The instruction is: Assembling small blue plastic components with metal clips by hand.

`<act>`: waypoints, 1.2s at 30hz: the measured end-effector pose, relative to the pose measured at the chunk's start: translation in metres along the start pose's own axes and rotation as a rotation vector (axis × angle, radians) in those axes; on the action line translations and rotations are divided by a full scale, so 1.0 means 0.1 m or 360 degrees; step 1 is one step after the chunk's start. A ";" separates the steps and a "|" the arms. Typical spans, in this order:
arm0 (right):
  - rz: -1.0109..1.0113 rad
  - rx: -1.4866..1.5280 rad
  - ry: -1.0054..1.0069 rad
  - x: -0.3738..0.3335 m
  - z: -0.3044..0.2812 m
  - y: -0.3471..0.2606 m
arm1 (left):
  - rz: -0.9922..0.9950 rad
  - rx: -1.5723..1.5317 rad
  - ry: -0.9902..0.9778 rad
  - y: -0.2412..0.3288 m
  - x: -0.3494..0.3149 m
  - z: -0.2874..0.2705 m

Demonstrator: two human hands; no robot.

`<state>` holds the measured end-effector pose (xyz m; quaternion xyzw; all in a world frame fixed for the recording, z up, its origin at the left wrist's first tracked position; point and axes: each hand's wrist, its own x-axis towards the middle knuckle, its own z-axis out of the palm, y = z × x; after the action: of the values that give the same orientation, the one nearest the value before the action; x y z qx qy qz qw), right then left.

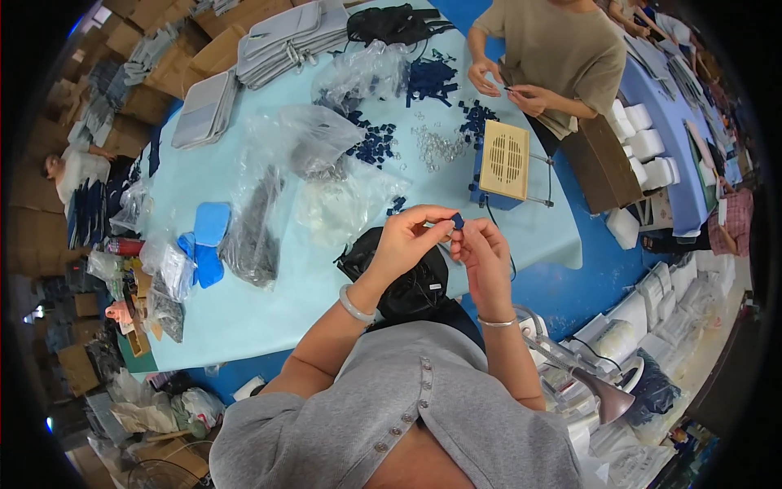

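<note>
Above the table's near edge, a small dark blue piece (458,221), seemingly folded fabric, is pinched between the fingertips of my two hands. My left hand (409,239) grips it with thumb and forefinger from the left. Close against it, my right hand (487,259) has its fingers closed on the piece's lower right side. Under my hands lies a black bag (419,281) with cords. Similar small navy pieces (373,143) are heaped farther up the table, beside a scatter of small clear fittings (440,148).
A tan-and-blue box with a slotted front (503,159) stands right of my hands. Clear plastic bags (326,134) cover the table's middle, with blue pads (212,224) to the left and grey panels (281,45) behind. Across the table, a co-worker (562,57) handles a small dark piece.
</note>
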<state>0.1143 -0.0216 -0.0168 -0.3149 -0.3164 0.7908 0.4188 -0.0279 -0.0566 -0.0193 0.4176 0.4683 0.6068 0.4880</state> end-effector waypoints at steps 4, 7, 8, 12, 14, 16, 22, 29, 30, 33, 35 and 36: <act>-0.0043 -0.0064 0.0000 -0.01 -0.01 -0.06 | -0.0104 -0.0001 0.0010 0.01 0.02 0.01; -0.0059 -0.0100 -0.0005 0.00 -0.02 -0.09 | -0.0131 -0.0039 -0.0015 0.03 0.04 0.03; -0.0038 -0.0091 -0.0016 0.00 -0.04 -0.10 | -0.0145 -0.0056 -0.0028 0.04 0.04 0.04; 0.0037 -0.0102 -0.0039 0.00 -0.12 -0.13 | -0.0147 -0.0073 -0.0016 0.04 0.05 0.07; 0.0045 -0.0127 -0.0042 0.00 -0.13 -0.16 | -0.0045 0.0105 -0.0068 0.02 0.06 0.06; 0.0054 -0.0153 -0.0046 -0.01 -0.14 -0.18 | 0.0045 0.0329 -0.0078 0.09 0.06 0.07; 0.0028 -0.0196 -0.0089 0.00 -0.16 -0.19 | 0.0350 0.0731 -0.0010 0.08 0.04 0.10; -0.0009 -0.0182 -0.0082 0.00 -0.14 -0.18 | 0.0237 0.0589 0.0057 0.10 0.03 0.14; 0.0003 -0.0162 -0.0060 0.00 -0.13 -0.18 | 0.0239 0.0588 0.0059 0.10 0.03 0.14; -0.0363 -0.0408 0.0057 -0.02 -0.01 -0.16 | 0.0248 0.0565 0.0048 0.11 0.04 0.14; -0.0604 -0.0792 0.0052 -0.01 -0.05 -0.12 | 0.0116 0.0452 0.0064 0.14 0.03 0.14; -0.0846 -0.1175 0.0051 0.00 -0.07 -0.11 | 0.0116 0.0452 0.0069 0.14 0.02 0.13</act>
<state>0.1246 -0.0152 -0.0123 -0.3633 -0.6405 0.4851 0.4717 -0.0182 -0.0532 -0.0030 0.4861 0.5443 0.5606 0.3915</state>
